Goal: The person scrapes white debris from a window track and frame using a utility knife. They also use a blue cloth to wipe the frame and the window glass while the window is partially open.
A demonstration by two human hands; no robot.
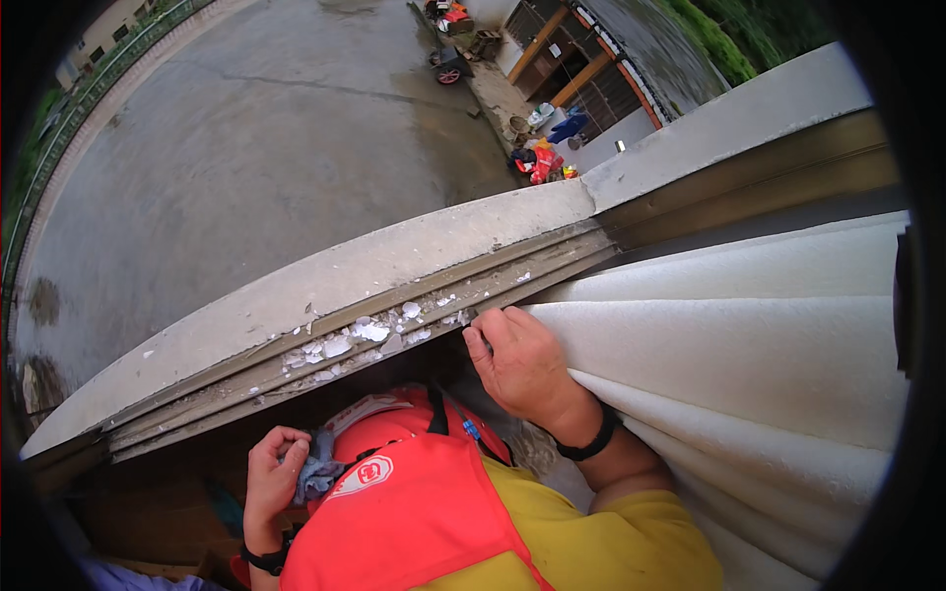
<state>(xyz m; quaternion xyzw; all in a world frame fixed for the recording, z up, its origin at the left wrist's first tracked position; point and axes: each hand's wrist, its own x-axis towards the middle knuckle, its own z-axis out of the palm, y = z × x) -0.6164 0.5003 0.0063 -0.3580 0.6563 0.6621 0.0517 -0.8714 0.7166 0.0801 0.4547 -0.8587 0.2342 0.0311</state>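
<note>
Below window track (552, 262): left hand (276, 468) gripping grey cloth (318, 475); red vest (414, 522), white emblem (365, 475). At track: right hand (522, 364) curled, contents unclear.

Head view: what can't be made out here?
All in the head view:
Right hand: its curled fingers hide their own tips, so whether they pinch anything is unclear.
Grey-blue cloth: partly covered by the left hand; full shape unknown.
White curtain: right end cut off by the dark fisheye rim.
Distant red pile: too small to tell its separate items.
</note>
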